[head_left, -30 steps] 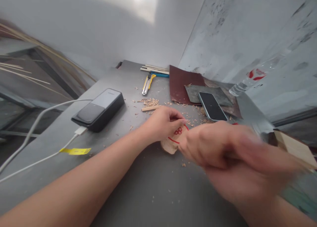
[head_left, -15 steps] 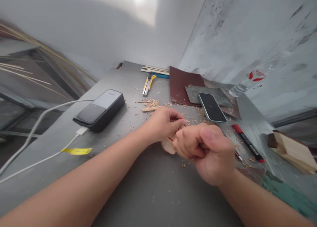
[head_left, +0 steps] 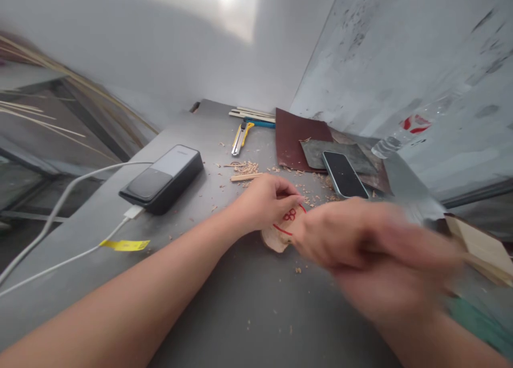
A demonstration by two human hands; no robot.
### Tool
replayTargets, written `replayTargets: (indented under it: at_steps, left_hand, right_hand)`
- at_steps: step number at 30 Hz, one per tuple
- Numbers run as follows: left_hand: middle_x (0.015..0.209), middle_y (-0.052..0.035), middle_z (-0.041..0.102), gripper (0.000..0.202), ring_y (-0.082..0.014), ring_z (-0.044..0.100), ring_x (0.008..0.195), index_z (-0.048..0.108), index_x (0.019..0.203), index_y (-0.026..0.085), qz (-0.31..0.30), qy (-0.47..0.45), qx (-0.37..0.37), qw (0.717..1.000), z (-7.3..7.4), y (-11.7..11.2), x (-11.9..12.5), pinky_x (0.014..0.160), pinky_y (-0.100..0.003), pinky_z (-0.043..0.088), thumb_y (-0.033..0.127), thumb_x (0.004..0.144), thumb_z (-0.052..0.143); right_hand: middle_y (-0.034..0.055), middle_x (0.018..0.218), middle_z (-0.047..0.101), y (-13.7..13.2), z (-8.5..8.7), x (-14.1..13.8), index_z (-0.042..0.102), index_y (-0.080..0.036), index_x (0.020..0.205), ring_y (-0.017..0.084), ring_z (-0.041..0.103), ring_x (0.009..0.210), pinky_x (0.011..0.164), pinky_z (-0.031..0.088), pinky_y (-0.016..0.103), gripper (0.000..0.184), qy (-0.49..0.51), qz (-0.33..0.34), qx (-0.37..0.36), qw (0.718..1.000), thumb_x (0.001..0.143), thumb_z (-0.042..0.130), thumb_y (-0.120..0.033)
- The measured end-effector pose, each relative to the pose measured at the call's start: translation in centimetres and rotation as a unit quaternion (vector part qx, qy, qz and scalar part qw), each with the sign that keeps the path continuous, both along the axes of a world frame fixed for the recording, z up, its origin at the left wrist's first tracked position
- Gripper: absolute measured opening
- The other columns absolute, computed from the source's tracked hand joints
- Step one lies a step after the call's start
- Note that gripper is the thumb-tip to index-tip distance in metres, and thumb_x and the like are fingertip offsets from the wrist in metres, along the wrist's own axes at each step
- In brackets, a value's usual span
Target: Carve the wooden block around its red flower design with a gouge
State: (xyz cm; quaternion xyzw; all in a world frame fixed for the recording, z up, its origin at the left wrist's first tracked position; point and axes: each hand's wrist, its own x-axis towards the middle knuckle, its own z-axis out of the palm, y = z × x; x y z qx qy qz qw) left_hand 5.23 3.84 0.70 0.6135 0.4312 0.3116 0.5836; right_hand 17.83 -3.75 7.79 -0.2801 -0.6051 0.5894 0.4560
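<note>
A small wood slice [head_left: 276, 240] lies on the grey table in front of me, with a red curved line and a red flower-like drawing on its face. My left hand [head_left: 267, 203] pinches its far left edge, thumb and fingers pressed together. Over the slice's right side, my right hand [head_left: 352, 239] is closed like a fist and smeared by motion. Whatever that fist holds, if anything, is hidden. Wood shavings [head_left: 245, 168] are scattered beyond and around the slice, with a thin wooden stick [head_left: 245, 177] beside them.
Beyond lie a yellow utility knife [head_left: 241, 138], brown sandpaper [head_left: 294, 138] and a phone [head_left: 344, 174]. A black-and-grey device [head_left: 162, 178] with white cables sits left. A plastic bottle [head_left: 412, 126] is at the right by the wall, and a pale wooden block [head_left: 481, 245] is at the far right.
My right hand has swung right and blurred, uncovering more of the wood slice and its red drawing. My left hand stays in place.
</note>
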Motion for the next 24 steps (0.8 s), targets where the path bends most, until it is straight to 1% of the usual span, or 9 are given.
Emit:
replayTargets:
  at_steps: [3,5,8,10,12,14,19,21,24]
  left_hand:
    - [0.067,0.0001,0.072,0.012,-0.0137,0.063,0.065,0.076,0.076,0.015,-0.003,-0.003,-0.002,1.000,0.2,0.0,0.0,0.058,-0.023,0.046,0.017,0.086,0.070]
    - [0.067,0.0002,0.071,0.013,-0.0135,0.063,0.065,0.075,0.077,0.015,-0.006,-0.005,-0.002,1.000,0.4,-0.1,-0.1,0.059,-0.023,0.046,0.019,0.087,0.070]
    - [0.067,-0.0003,0.071,0.013,-0.0140,0.062,0.064,0.076,0.078,0.016,-0.009,-0.003,-0.001,1.000,0.2,-0.1,-0.2,0.058,-0.024,0.045,0.022,0.088,0.071]
    - [0.070,-0.0010,0.073,0.012,-0.0142,0.062,0.066,0.077,0.080,0.016,-0.007,-0.004,0.007,1.000,0.0,-0.1,-0.2,0.059,-0.025,0.045,0.023,0.088,0.071]
    - [0.072,-0.0012,0.073,0.011,-0.0139,0.062,0.067,0.078,0.081,0.015,-0.005,-0.005,0.011,1.000,-0.2,0.0,-0.2,0.059,-0.025,0.045,0.022,0.087,0.072]
    - [0.070,-0.0003,0.072,0.010,-0.0134,0.061,0.065,0.078,0.080,0.015,-0.006,-0.005,0.010,1.000,-0.3,0.1,-0.2,0.059,-0.024,0.045,0.019,0.087,0.072]
    - [0.064,0.0021,0.069,0.012,-0.0124,0.061,0.061,0.076,0.078,0.015,-0.006,-0.005,-0.007,1.000,0.2,0.0,-0.1,0.056,-0.023,0.044,0.019,0.088,0.071]
    - [0.066,0.0012,0.070,0.012,-0.0131,0.062,0.062,0.076,0.079,0.015,-0.008,-0.002,-0.007,1.000,0.2,0.0,-0.2,0.057,-0.023,0.044,0.021,0.088,0.072]
    - [0.072,-0.0011,0.074,0.012,-0.0143,0.064,0.067,0.078,0.080,0.016,-0.006,0.004,0.014,1.000,0.0,0.0,-0.2,0.061,-0.025,0.047,0.021,0.088,0.071]
  right_hand:
    - [-0.0036,0.047,0.024,1.1,-3.3,-0.3,0.029,-0.020,0.054,0.010,0.023,0.042,0.046,0.017,0.032,0.057,0.017,0.011,0.034,0.999,0.102,0.047,-0.046]
    - [-0.0035,0.047,0.026,1.1,-3.9,-0.4,0.030,-0.020,0.055,0.010,0.024,0.042,0.046,0.018,0.032,0.055,0.005,0.003,0.048,0.999,0.102,0.045,-0.044]
    - [-0.0031,0.048,0.025,0.2,-1.7,-0.4,0.029,-0.020,0.056,0.012,0.025,0.043,0.048,0.020,0.034,0.052,-0.006,0.001,0.042,0.999,0.101,0.045,-0.041]
    - [-0.0026,0.048,0.023,-0.5,0.3,-0.4,0.028,-0.021,0.057,0.014,0.027,0.046,0.051,0.022,0.037,0.054,-0.036,-0.011,0.020,0.999,0.102,0.045,-0.045]
    - [-0.0021,0.049,0.022,-0.8,1.2,-0.2,0.026,-0.021,0.057,0.015,0.027,0.046,0.052,0.022,0.038,0.057,-0.074,-0.008,0.030,0.997,0.103,0.045,-0.049]
    - [-0.0024,0.049,0.024,-0.4,0.4,-0.2,0.027,-0.021,0.057,0.014,0.027,0.046,0.051,0.021,0.037,0.056,-0.071,-0.019,0.036,0.997,0.102,0.048,-0.046]
    - [-0.0039,0.047,0.026,0.8,-3.6,-0.2,0.029,-0.021,0.055,0.011,0.025,0.041,0.046,0.019,0.033,0.054,0.008,0.003,0.053,0.999,0.101,0.045,-0.045]
    - [-0.0038,0.047,0.026,0.4,-2.9,-0.2,0.030,-0.021,0.055,0.011,0.026,0.042,0.048,0.020,0.034,0.054,-0.004,-0.001,0.050,0.999,0.101,0.047,-0.043]
    - [-0.0026,0.049,0.025,-0.6,-0.1,-0.2,0.027,-0.021,0.057,0.014,0.029,0.046,0.053,0.022,0.037,0.054,-0.043,-0.020,0.018,0.999,0.101,0.049,-0.042]
